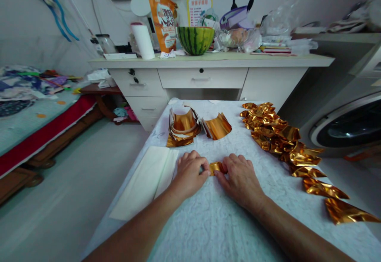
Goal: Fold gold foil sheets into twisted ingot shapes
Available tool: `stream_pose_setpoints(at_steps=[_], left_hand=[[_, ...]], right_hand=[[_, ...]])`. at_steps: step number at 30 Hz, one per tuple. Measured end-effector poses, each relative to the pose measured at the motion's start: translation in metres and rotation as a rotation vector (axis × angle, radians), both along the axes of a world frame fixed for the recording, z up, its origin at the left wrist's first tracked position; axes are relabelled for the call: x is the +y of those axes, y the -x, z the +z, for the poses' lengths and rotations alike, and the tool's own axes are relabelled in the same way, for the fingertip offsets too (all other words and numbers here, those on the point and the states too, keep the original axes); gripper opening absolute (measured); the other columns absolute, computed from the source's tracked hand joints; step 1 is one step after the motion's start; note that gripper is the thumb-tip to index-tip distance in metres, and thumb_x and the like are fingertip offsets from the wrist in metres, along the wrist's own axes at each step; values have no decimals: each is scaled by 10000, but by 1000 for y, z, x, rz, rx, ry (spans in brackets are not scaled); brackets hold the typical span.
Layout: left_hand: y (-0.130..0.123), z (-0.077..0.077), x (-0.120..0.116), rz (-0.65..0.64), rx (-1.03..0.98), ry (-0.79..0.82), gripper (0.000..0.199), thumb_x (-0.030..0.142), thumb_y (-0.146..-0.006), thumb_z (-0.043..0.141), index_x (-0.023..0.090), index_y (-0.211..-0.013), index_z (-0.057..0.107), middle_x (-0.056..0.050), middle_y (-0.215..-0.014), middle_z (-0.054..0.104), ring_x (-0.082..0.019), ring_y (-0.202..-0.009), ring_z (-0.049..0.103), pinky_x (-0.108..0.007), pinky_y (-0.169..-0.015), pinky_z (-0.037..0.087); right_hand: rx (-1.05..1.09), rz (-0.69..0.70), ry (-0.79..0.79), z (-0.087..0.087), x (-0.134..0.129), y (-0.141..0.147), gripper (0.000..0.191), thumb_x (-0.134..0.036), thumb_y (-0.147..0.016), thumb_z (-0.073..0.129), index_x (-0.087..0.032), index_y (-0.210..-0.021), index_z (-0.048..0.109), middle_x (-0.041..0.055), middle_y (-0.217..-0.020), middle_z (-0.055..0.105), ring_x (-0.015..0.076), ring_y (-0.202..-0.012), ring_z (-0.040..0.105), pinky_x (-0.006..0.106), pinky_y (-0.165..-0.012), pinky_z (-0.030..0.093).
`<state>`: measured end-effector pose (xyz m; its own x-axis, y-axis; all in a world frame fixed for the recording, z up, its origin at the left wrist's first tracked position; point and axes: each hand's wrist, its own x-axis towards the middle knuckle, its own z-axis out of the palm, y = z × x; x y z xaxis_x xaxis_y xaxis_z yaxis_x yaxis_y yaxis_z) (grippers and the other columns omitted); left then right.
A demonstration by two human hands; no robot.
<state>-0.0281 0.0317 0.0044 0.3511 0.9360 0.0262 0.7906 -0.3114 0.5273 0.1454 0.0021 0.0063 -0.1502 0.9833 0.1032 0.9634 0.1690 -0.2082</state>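
Note:
A small folded piece of gold foil paper (pixel 215 168) lies on the white cloth-covered table between my hands. My left hand (pixel 192 173) pinches its left end between thumb and fingers. At the other end my right hand (pixel 238 174) is closed with thumb and fingers on the foil. Beyond them sit a curled stack of gold foil sheets (pixel 183 125) and a smaller curved stack (pixel 218 126). Beside my left forearm lies folded white paper (pixel 145 178). Along the right edge runs a row of folded gold foil pieces (pixel 282 135).
A white desk (pixel 205 77) stands behind the table, holding a cut watermelon (pixel 195 40), an orange snack bag (pixel 164 22) and a paper roll (pixel 143 42). To the right is a washing machine (pixel 342 83); a bed (pixel 44 123) is at the left.

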Motion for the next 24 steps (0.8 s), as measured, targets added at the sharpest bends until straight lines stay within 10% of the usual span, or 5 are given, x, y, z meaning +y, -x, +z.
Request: stream_pose_setpoints(at_steps=[24], left_hand=[[14,9,5,-20,-11,86,229,166,-873,421,263,-883,629,9,-991,639,-218,-1012,508,-380,-883,353]], right_hand=[[153,33,81,-4,7,-29,81,-190,-867,531,-203,-842,606,40,-851,588,206,-825,499,312,-721,303]])
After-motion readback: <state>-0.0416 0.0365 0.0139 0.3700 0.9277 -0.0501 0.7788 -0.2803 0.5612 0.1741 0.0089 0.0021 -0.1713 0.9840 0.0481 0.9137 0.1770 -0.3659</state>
